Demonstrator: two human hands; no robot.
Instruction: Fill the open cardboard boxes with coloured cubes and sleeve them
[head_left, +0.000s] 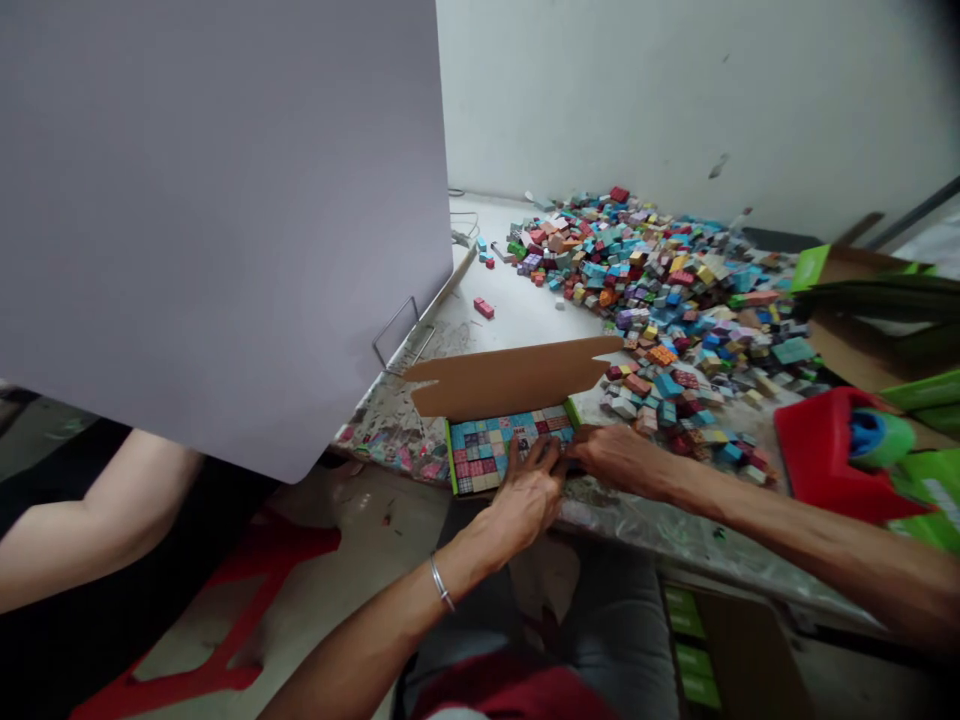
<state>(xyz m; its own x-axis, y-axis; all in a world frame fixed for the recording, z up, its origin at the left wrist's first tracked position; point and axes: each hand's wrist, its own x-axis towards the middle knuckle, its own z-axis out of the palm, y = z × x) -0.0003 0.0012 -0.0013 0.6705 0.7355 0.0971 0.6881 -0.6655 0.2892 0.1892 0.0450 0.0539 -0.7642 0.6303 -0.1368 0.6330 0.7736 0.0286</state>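
An opened cardboard box with green edges lies at the table's front edge, its brown flap raised at the back. Small patterned blocks in blue, red and beige are packed inside it in rows. My left hand reaches over the box's front wall, fingers stretched out on the blocks at the right part. At the box's right end, my right hand has its fingers bent and pressed together; what they hold, if anything, is hidden.
A large heap of loose blocks covers the table's back right. On the right are a red tape dispenser and green boxes. A big grey panel blocks the left, above another person's arm and a red stool.
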